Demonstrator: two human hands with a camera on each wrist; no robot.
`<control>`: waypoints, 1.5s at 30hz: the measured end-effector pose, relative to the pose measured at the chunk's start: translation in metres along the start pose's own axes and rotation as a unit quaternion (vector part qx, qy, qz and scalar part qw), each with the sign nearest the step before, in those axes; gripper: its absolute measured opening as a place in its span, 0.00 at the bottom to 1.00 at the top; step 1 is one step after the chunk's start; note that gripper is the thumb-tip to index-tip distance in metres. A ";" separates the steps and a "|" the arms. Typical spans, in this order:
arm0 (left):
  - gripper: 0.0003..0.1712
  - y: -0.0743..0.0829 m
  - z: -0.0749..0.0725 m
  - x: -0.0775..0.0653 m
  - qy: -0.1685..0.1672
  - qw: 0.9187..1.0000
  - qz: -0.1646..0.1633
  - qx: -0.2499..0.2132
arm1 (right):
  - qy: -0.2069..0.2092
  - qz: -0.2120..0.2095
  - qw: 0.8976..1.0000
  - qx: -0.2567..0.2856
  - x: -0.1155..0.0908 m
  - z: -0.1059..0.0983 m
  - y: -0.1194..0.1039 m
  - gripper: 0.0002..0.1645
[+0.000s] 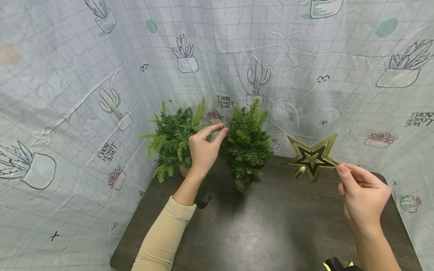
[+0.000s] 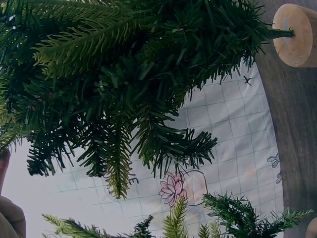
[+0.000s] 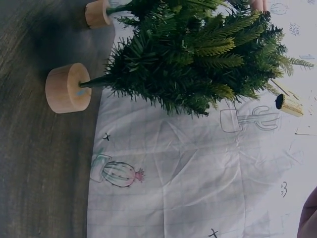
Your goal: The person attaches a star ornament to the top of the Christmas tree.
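Two small artificial Christmas trees stand side by side: a left tree (image 1: 171, 137) and a middle tree (image 1: 247, 146), the latter on a round wooden base (image 3: 68, 88). Between thumb and index finger, my left hand (image 1: 205, 148) pinches at a branch tip on the middle tree's left side; the fingertips hide most of it. My right hand (image 1: 366, 195) holds a gold and black star tree topper (image 1: 313, 158) by one point, right of the trees. The star's hollow gold socket (image 3: 290, 105) faces the middle tree in the right wrist view.
The dark wood-grain table (image 1: 271, 222) carries both trees. Behind and beside it hangs a pale gridded curtain (image 1: 291, 49) printed with cacti and potted plants. A black piece (image 1: 203, 201) shows beside the left forearm, and a black and yellow item (image 1: 339, 264) at the bottom edge.
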State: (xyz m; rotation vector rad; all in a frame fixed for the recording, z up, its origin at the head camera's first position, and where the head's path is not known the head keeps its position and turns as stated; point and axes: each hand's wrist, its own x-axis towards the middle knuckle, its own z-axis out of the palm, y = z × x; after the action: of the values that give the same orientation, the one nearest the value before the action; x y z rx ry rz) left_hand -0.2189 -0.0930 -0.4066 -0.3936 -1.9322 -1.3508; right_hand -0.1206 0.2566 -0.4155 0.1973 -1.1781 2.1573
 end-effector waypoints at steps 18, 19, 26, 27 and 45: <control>0.11 0.000 -0.001 -0.001 0.000 1.000 0.006 -0.005 | -0.018 -0.029 0.999 0.015 0.017 0.021 -0.004 0.07; 0.11 0.000 -0.001 -0.001 0.000 1.000 0.007 -0.005 | -0.018 -0.030 0.999 0.014 0.018 0.023 -0.004 0.07; 0.11 0.000 -0.001 -0.001 0.000 1.000 0.008 -0.001 | -0.017 -0.033 0.999 0.005 0.026 0.032 -0.005 0.07; 0.11 0.000 -0.001 -0.001 -0.001 1.000 0.008 -0.002 | -0.019 -0.034 0.999 0.004 0.028 0.033 -0.005 0.07; 0.11 -0.001 0.000 -0.001 0.003 1.000 0.012 -0.005 | -0.022 -0.036 0.999 0.001 0.042 0.053 -0.004 0.09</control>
State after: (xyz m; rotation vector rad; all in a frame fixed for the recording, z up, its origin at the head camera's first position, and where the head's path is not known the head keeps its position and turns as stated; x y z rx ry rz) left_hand -0.2191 -0.0934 -0.4080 -0.4146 -1.9109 -1.3452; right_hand -0.1600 0.2362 -0.3636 0.2864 -1.1750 2.1008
